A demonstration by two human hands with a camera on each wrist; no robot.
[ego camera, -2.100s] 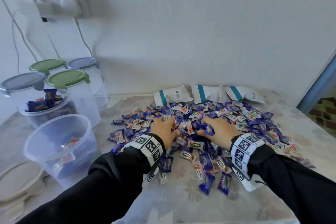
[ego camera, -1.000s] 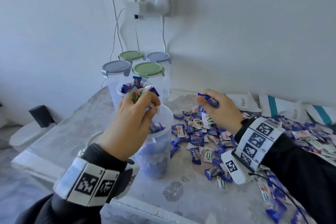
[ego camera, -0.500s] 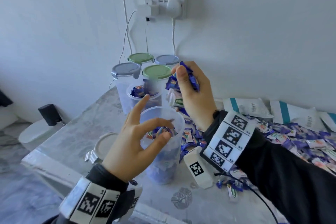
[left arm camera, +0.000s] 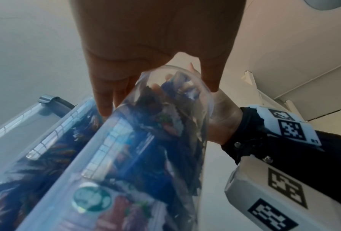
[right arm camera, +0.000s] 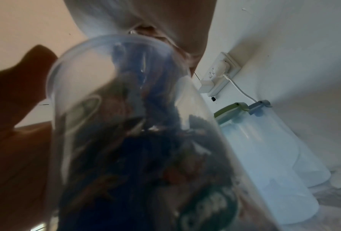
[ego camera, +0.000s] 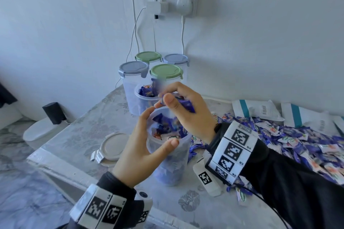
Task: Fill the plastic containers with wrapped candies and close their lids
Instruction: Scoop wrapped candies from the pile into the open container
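An open clear container (ego camera: 168,163), partly filled with blue wrapped candies, stands near the table's front edge. My left hand (ego camera: 160,130) holds it around the rim, thumb on the near side and fingers on the far left side. My right hand (ego camera: 174,95) grips a handful of blue candies (ego camera: 186,105) just above its mouth. In the left wrist view the container (left arm camera: 146,140) lies between that hand's thumb and fingers (left arm camera: 104,106). The right wrist view shows the container (right arm camera: 136,125) close up and blurred.
A second open container (ego camera: 147,95), heaped with candies, stands just behind. Behind that stand several lidded containers, with grey (ego camera: 134,69) and green (ego camera: 166,71) lids. A loose lid (ego camera: 114,147) lies to the left. The candy pile (ego camera: 297,141) and white bags (ego camera: 258,109) are to the right.
My right hand has come down with its candies from above to the container's mouth. My left hand, spread beside the rim before, now wraps around it.
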